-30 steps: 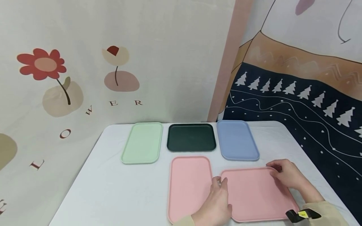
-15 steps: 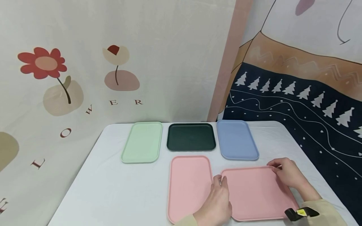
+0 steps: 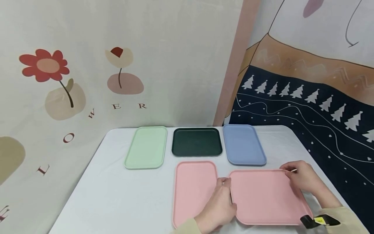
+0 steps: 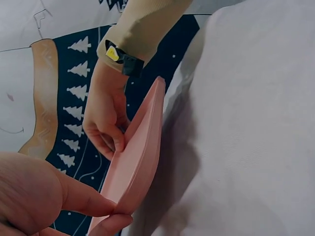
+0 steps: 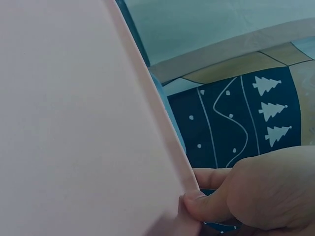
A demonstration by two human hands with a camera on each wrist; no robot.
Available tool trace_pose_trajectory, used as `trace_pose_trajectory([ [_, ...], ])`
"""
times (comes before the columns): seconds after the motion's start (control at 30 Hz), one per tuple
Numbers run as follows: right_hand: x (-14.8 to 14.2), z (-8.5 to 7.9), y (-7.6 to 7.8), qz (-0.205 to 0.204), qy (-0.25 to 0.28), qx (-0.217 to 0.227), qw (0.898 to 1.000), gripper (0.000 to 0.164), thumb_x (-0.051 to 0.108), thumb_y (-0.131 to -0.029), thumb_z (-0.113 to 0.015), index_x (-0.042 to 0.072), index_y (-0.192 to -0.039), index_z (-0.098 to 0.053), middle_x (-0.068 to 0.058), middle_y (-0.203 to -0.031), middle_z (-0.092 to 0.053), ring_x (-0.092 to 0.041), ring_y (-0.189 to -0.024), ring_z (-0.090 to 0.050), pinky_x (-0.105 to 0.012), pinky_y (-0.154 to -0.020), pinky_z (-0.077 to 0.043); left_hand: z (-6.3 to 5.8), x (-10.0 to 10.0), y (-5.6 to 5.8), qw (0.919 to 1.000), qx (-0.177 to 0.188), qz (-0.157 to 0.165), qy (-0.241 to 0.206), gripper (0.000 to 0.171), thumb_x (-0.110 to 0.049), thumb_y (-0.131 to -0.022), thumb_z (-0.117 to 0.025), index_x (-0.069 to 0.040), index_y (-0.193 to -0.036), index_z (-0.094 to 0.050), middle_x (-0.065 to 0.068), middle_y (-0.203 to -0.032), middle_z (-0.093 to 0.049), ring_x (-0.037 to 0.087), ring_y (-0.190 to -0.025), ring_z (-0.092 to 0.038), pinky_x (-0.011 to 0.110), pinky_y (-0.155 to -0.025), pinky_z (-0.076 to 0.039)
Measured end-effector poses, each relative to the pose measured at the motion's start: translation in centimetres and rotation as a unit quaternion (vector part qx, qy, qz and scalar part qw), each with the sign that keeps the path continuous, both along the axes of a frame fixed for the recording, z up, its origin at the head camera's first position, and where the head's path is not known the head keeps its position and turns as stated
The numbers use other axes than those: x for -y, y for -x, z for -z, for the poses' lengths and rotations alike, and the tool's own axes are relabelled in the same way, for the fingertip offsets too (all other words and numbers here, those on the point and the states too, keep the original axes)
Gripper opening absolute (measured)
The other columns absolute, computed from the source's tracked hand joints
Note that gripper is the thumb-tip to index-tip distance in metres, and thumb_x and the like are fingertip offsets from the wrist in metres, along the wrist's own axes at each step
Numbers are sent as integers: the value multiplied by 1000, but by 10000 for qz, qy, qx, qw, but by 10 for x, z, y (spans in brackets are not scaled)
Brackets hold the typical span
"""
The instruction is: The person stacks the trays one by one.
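A pink tray [image 3: 268,198] is held between my two hands at the table's front right. My left hand [image 3: 217,204] pinches its left edge, thumb against the rim in the left wrist view, where the tray [image 4: 140,157] stands off the white cloth and casts a shadow. The far right corner is gripped by my right hand [image 3: 304,178]; in the right wrist view its thumb [image 5: 199,204] presses the rim. A second pink tray [image 3: 194,188] lies lengthwise to the left, partly covered by my left hand and sleeve.
Along the back of the white-covered table [image 3: 131,195] lie a light green tray [image 3: 146,148], a dark green tray [image 3: 197,142] and a blue tray [image 3: 244,145]. Behind them hangs a printed curtain [image 3: 175,65]. A dark cloth with white trees [image 3: 292,110] borders the right side.
Both hands have raised the right pink tray slightly, and it has shifted a little right and away from me. The other trays have stayed in place.
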State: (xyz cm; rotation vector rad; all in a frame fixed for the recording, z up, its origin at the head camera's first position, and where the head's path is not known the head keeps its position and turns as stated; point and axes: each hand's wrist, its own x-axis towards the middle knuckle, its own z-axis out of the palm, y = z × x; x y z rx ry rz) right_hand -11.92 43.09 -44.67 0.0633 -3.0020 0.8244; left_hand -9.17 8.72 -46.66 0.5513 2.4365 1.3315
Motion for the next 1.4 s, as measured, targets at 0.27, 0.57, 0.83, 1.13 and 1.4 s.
trace_pose_trajectory([
  [0.27, 1, -11, -3, -65, 12, -48, 10000, 18, -9, -92, -67, 0, -101, -79, -12, -96, -76, -23, -81, -71, -28, -66, -58, -7, 10, 9, 9996, -291, 36, 47, 76, -1, -83, -77, 0, -153, -49, 9, -149, -47, 26, -139, -50, 41, -118, -40],
  [0.57, 12, -26, -13, -100, 574, 370, 9976, 21, -8, -95, -65, 0, -108, -78, -10, -100, -75, -18, -77, -67, -28, -62, -57, -18, 30, 29, 9986, -421, 47, -319, 82, 7, -76, -71, -1, -154, -49, 7, -145, -53, 17, -121, -59, 33, -105, -49],
  [0.83, 28, -37, -23, -278, 1523, 995, 9829, 23, -8, -94, -65, -6, -116, -72, -13, -101, -72, -20, -79, -67, -34, -64, -62, -28, 57, 50, 9959, -495, 111, -749, 71, 9, -79, -69, -6, -147, -58, 6, -137, -60, 19, -115, -64, 28, -90, -55],
  [1.13, 45, -43, -29, -419, 2294, 1342, 9631, 29, -9, -93, -63, -16, -121, -66, -16, -101, -71, -19, -83, -69, -38, -69, -64, -36, 81, 66, 9948, -506, 82, -880, 58, 10, -88, -65, -6, -144, -62, 5, -136, -65, 27, -119, -65, 31, -89, -57],
  [1.4, 59, -40, -30, 173, 2274, 798, 9704, 27, -12, -95, -63, -20, -121, -64, -16, -100, -71, -17, -79, -70, -35, -67, -64, -26, 94, 62, 9880, -268, -248, -1504, 48, -4, -98, -66, -1, -145, -59, 11, -134, -67, 33, -121, -66, 41, -94, -60],
])
